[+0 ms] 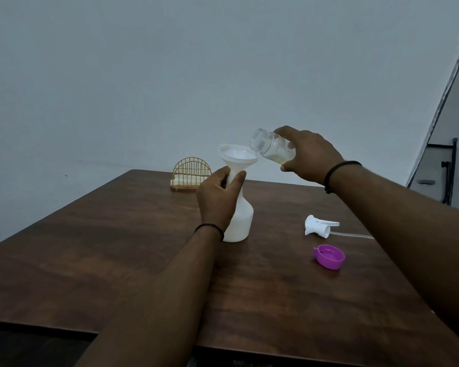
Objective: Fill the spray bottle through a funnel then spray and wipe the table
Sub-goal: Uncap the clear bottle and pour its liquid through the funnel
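Observation:
A white spray bottle (241,219) stands upright on the brown table (117,234), without its spray head. A white funnel (236,156) sits in its neck. My left hand (217,197) grips the bottle's neck just under the funnel. My right hand (308,157) holds a clear jar (272,147) tilted on its side, its open mouth just above the funnel's right rim. A little pale liquid lies in the jar. No stream is visible.
The white spray head (318,225) with its clear tube lies on the table to the right. A purple lid (329,256) lies nearer to me. A gold wire holder (192,172) with a folded cloth stands at the far edge.

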